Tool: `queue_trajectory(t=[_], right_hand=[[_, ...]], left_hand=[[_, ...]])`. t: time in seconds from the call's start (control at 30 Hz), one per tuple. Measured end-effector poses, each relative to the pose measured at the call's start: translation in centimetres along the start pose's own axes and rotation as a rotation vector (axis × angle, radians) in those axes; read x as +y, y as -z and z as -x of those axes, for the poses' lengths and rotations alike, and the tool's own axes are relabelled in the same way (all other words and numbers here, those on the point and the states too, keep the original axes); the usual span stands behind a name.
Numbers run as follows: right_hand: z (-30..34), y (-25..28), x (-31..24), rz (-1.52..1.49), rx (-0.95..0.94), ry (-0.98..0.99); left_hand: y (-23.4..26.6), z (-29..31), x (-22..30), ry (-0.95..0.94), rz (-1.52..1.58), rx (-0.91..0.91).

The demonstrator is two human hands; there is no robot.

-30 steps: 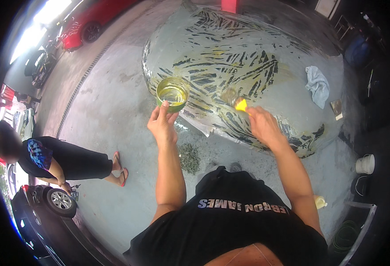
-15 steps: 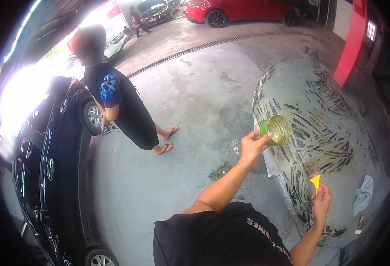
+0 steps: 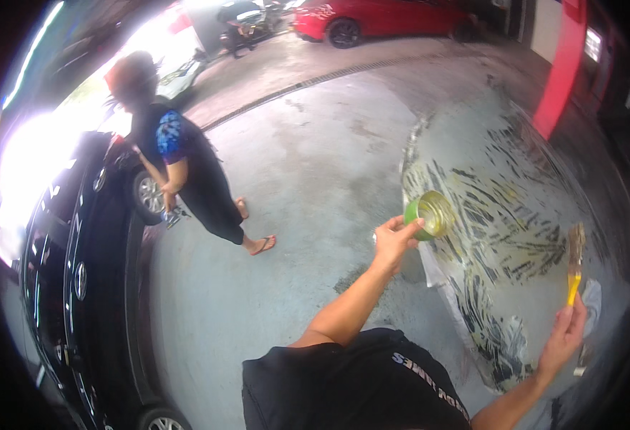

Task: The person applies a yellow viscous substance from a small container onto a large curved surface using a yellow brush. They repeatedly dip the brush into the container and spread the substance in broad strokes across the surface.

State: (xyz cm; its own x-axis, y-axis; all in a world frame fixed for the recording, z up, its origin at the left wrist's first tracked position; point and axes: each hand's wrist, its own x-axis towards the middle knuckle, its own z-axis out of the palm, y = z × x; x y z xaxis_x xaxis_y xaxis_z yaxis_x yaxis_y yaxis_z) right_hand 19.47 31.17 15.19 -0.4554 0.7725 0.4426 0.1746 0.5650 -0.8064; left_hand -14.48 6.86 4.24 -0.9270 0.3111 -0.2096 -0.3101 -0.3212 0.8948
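Observation:
My left hand [image 3: 395,245] grips a small green tin [image 3: 430,216] by its side, its open top tilted so the yellowish inside shows. Between the fingers of my right hand [image 3: 566,331] is a paintbrush [image 3: 574,265], held by its yellow handle with the brown bristles pointing up and away. Both hands are over or beside a large, curved grey piece [image 3: 487,143], its surface covered in dark streaks and yellow-green smears. The tin is above its left edge, while the brush is over its right side; whether the bristles touch it I cannot tell.
A pale cloth [image 3: 593,304] lies on the right of the grey piece. At left stands a black car [image 3: 96,287], with a person [image 3: 197,186] in dark clothes and sandals beside it. A red post [image 3: 563,75] rises at far right; a red car [image 3: 387,21] is parked behind.
My right hand has carried the paintbrush rightward, its bristles now pointing up. The tin has shifted slightly left with my left hand. The person by the black car has changed footing.

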Motion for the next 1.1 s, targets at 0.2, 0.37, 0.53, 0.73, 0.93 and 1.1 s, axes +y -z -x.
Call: queue_trajectory(t=[0.2, 0.37, 0.53, 0.73, 0.93, 1.1], right_hand=[[0.9, -7.4, 3.0, 0.269, -0.214, -0.151], [0.8, -6.1, 3.3, 0.395, -0.206, -0.181], [1.9, -6.7, 2.3, 0.292, -0.119, -0.232], [2.9, -7.7, 4.7, 0.157, 0.021, 0.018], [3.3, -7.8, 4.6, 0.052, -0.013, 0.07], [4.2, -6.5, 6.0, 0.039, -0.094, 0.03]], left_hand=[[0.7, 0.2, 0.2, -0.065, 0.039, 0.013], [-1.0, -0.2, -0.5, -0.01, -0.018, -0.053], [-1.9, 0.1, -1.9, 0.04, -0.086, -0.124], [-7.7, -0.7, 0.1, 0.028, -0.361, -0.43], [-12.8, -1.7, 0.5, 0.083, -0.427, -0.61], [-15.5, -1.5, 1.0, 0.079, -0.39, -0.68]])
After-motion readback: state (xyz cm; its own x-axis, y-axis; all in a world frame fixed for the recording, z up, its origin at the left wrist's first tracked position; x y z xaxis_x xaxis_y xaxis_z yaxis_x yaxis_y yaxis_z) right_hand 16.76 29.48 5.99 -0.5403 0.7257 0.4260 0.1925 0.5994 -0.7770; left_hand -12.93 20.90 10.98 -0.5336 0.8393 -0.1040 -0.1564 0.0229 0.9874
